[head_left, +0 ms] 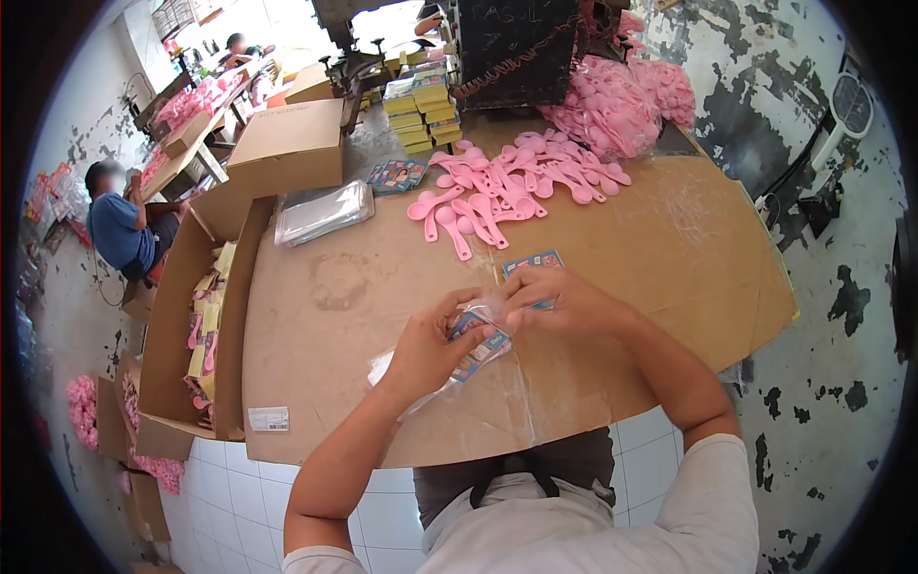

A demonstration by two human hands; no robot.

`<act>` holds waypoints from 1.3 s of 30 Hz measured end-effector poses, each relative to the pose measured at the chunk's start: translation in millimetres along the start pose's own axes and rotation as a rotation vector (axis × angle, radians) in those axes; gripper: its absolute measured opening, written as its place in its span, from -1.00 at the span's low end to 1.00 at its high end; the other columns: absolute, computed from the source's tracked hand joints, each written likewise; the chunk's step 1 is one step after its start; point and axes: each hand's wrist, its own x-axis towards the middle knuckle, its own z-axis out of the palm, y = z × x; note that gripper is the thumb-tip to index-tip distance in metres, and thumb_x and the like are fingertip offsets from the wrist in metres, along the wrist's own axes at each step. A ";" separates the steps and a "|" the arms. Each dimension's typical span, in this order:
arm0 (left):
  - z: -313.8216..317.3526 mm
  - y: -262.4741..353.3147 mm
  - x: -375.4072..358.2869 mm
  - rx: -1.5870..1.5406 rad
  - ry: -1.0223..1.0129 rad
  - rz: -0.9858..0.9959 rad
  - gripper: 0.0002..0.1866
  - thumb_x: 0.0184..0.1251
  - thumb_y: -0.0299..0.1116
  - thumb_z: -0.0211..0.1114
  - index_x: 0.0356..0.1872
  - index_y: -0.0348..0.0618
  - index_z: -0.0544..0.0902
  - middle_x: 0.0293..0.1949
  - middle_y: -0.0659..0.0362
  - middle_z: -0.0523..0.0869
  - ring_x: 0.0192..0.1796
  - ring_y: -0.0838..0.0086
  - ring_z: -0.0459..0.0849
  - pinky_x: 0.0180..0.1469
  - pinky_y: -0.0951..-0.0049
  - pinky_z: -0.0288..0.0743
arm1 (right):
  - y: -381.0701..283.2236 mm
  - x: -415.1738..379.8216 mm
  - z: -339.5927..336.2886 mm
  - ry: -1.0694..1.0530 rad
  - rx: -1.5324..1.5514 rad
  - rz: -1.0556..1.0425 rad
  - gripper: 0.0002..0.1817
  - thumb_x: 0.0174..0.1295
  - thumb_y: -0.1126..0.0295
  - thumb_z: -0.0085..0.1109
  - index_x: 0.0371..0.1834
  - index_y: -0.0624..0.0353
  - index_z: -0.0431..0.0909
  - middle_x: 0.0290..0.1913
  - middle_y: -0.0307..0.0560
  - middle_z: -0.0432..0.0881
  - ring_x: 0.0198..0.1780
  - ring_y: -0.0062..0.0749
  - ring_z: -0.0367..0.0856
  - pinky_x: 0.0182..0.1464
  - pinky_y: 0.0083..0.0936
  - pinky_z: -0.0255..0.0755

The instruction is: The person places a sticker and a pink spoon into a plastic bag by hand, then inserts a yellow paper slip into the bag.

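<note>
Over the near middle of the cardboard-covered table, my left hand (432, 346) is closed on a clear plastic bag (442, 394), its thumb lying across a blue printed card (475, 356) that shows at the bag. The fingers of my right hand (557, 298) are pinched together at the upper end of the same bag, close to the left fingertips. Just behind the right hand lies another blue printed card (535, 260), partly covered by it. Farther back, pink plastic spoons (488, 196) are spread in a loose pile.
Left of the pile lie a stack of clear bags (325, 212) and printed cards (397, 176). Bundled card stacks (421, 105) stand behind. An open carton (251, 316) with packed spoons flanks the table; a bulging bag of pink spoons (607, 105) sits at the back. A person (124, 230) sits far left.
</note>
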 end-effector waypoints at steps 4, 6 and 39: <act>-3.2 3.3 -0.5 0.038 -0.005 -0.022 -0.49 0.50 -0.49 0.41 0.41 -0.25 0.52 -0.08 0.18 0.83 -0.06 0.66 0.74 -0.03 0.58 0.64 | 59.1 28.6 -57.8 0.383 -0.236 0.297 -0.76 0.46 0.34 0.22 -0.02 0.24 0.78 -0.07 0.04 0.77 -0.05 -0.26 0.71 0.04 -0.32 0.56; -2.5 2.7 -0.6 -0.013 -0.004 -0.003 -0.50 0.51 -0.47 0.41 0.40 -0.25 0.53 -0.12 0.20 0.83 -0.09 0.67 0.73 -0.06 0.58 0.63 | 128.9 37.9 -96.3 0.567 -0.588 0.168 -0.76 0.42 0.35 0.28 -0.07 0.30 0.78 -0.08 0.09 0.78 -0.06 -0.24 0.73 0.00 -0.32 0.58; 6.7 -8.9 3.1 -0.189 0.005 0.018 -0.69 0.58 -0.46 0.33 0.23 -0.34 0.60 -0.16 0.19 0.84 -0.19 0.72 0.74 -0.18 0.63 0.62 | -14.4 14.4 -2.3 0.400 0.775 0.324 -0.65 0.53 0.46 0.19 0.32 0.28 0.47 0.05 -0.11 0.69 0.02 -0.42 0.78 -0.01 -0.47 0.64</act>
